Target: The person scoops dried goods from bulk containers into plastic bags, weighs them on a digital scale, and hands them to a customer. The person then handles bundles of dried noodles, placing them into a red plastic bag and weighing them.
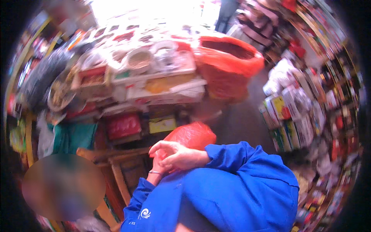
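Note:
A filled red plastic bag (192,134) is in front of my blue jacket, with both hands at its near end. My left hand (161,166), with a bracelet at the wrist, is at the bag's gathered end and partly hidden under the other hand. My right hand (181,156) lies over it, thumb and fingers curved round the gathered plastic. Blur hides the exact grip of each hand. Beyond, a large red plastic bag (229,75) with its mouth open stands at the right end of the goods display.
Boxes and bowls of dry goods (140,61) cover the display ahead. Stacked cartons (289,116) and packed shelves stand right. A wooden frame (118,174) is close by at left, beside a blurred round patch. People stand at the back right.

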